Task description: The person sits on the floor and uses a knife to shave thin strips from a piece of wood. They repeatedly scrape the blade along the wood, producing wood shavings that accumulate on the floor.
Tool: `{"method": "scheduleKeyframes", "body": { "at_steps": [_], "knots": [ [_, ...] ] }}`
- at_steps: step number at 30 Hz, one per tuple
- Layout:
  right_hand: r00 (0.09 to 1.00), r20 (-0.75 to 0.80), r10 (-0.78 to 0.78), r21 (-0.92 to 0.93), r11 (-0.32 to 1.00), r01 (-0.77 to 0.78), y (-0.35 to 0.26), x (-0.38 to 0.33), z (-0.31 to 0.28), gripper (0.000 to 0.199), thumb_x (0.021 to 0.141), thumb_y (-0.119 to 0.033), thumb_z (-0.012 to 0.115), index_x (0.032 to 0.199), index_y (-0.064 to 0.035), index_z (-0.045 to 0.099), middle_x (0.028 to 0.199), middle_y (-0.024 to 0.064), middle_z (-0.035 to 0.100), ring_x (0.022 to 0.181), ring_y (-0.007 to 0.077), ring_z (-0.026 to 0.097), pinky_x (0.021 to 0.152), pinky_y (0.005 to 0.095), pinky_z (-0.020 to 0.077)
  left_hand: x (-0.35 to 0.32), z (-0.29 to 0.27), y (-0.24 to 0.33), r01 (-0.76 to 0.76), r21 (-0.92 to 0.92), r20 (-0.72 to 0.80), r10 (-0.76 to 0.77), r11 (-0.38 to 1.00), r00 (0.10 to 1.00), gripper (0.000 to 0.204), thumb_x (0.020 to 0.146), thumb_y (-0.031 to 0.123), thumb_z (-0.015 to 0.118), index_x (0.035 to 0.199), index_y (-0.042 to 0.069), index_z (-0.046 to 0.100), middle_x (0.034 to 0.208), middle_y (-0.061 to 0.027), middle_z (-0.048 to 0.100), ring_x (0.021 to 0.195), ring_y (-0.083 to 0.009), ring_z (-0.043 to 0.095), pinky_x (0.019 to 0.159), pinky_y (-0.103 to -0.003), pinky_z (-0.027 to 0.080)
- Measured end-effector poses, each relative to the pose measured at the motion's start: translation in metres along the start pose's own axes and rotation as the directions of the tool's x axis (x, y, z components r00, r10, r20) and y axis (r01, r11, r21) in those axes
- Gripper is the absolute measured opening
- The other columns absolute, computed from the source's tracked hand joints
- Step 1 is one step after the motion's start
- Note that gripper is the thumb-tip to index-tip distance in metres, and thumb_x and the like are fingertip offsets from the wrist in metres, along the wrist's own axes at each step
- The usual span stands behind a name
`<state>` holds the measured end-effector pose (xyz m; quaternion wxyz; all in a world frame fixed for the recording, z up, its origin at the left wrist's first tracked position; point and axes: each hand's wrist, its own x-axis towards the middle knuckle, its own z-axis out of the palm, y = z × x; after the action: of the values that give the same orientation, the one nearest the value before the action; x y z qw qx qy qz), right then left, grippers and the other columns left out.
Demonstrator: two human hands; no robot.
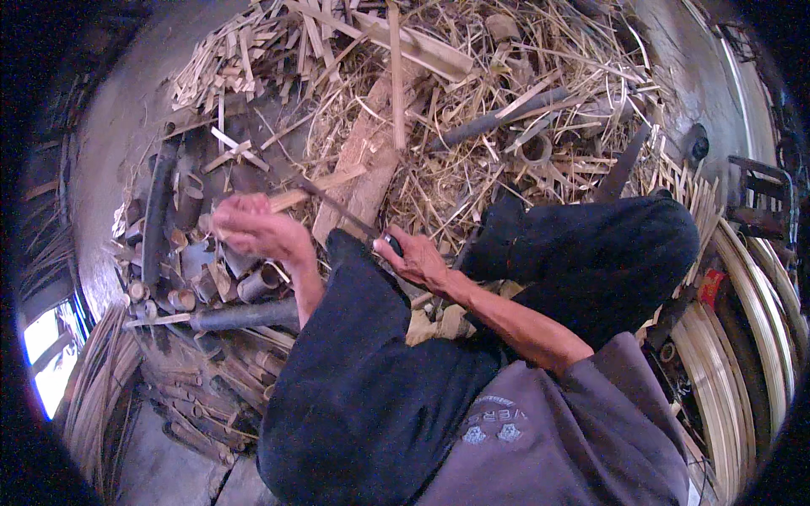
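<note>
My right hand (415, 260) is wrapped round the dark handle of a knife (342, 206). Its long thin blade points up and to the left, over my knee. To the left, my left hand (260, 229) is closed with the fingers curled. A short pale bamboo strip (319, 187) comes out from its fingers and reaches right, behind the knife blade. The strip's far end lies over a flat wooden board (371, 156). The fingertips of my left hand are partly blurred.
Bamboo shavings (447, 181) cover the floor ahead, with a heap of split pieces (240, 67) at the far left. Cut bamboo tubes (257, 282) crowd the left. A dark tapered blade (624, 164) stands by my right knee. Long bamboo strips (717, 371) curve along the right.
</note>
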<state>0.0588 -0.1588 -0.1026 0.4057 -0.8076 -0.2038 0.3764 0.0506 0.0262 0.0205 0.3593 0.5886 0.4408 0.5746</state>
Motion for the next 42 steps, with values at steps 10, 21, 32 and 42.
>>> {"method": "scheduleKeyframes", "body": {
  "at_steps": [10,21,32,42],
  "knots": [
    [0.988,-0.133,0.076,-0.048,0.995,-0.083,0.048,0.013,-0.008,0.066,0.091,-0.059,0.04,0.115,0.0005,0.055,0.082,0.0272,0.065,0.087,0.0465,0.061,0.081,0.0507,0.0467,-0.006,0.011,0.0,-0.037,-0.099,-0.056,0.032,0.994,0.998,0.043,0.102,0.045,0.031,0.084,0.006,0.037,0.065,0.0015,0.034,0.055,-0.0085,0.032,0.048,-0.024,0.028],
    [0.813,0.051,-0.58,-0.137,0.802,0.581,-0.044,0.024,-0.047,0.048,0.094,-0.048,0.046,0.121,-0.0093,0.056,0.087,0.022,0.063,0.084,0.0415,0.06,0.075,0.0438,0.0488,0.076,-0.042,0.018,0.627,-0.612,0.536,-0.33,0.482,0.777,0.049,0.096,0.054,0.041,0.074,0.011,0.047,0.055,0.0056,0.02,0.048,-0.0078,0.014,0.045,-0.025,0.012],
    [0.932,0.24,-0.272,-0.118,0.945,0.306,-0.033,0.005,-0.025,0.048,0.092,-0.052,0.046,0.09,-0.0072,0.065,0.084,0.0214,0.063,0.082,0.0422,0.061,0.069,0.0491,0.046,0.043,-0.027,0.017,0.392,-0.442,0.241,-0.314,0.807,0.918,0.049,0.095,0.053,0.046,0.074,0.009,0.042,0.052,0.0061,0.023,0.044,-0.0057,0.021,0.04,-0.024,0.017],
    [0.961,0.06,-0.268,0.057,0.963,0.265,0.003,-0.009,-0.013,0.043,0.096,-0.041,0.051,0.083,-0.0003,0.057,0.063,0.0076,0.051,0.061,0.014,0.046,0.057,0.0313,0.0408,0.049,-0.011,-0.058,0.818,-0.306,0.677,-0.492,0.487,0.547,0.043,0.098,0.047,0.042,0.091,0.006,0.053,0.065,0.0027,0.044,0.057,-0.0076,0.042,0.049,-0.023,0.032]
  ]
}}
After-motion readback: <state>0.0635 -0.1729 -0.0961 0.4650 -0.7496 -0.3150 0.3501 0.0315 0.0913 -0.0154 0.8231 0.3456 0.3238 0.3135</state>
